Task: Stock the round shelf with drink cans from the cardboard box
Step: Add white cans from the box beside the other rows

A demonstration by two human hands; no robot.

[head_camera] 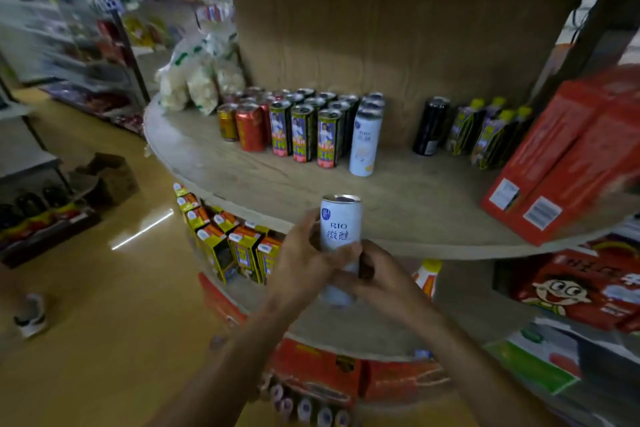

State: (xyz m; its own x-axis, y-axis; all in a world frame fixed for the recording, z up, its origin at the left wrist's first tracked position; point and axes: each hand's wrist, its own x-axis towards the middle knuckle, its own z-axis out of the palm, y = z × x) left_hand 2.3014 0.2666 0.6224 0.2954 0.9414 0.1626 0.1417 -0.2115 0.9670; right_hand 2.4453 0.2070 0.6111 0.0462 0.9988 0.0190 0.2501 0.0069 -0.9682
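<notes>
Both the left hand (304, 258) and right hand (386, 276) are gripping one white can (341, 232) short of the round shelf (433, 211); matching cans (366, 139) are standing there, more cans (306, 406) seemingly waiting below.

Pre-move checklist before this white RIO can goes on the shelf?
1. Grip: left hand and right hand both hold the white RIO can: ok.
2. Can upright, top up: ok.
3. Matching white cans in view on the round shelf: ok.
4. Bare board in front of them: ok.
5. Clearance: red cartons stand off to the right of that spot: ok.
6. Can's lower end, hidden by the hands: cannot tell.
</notes>
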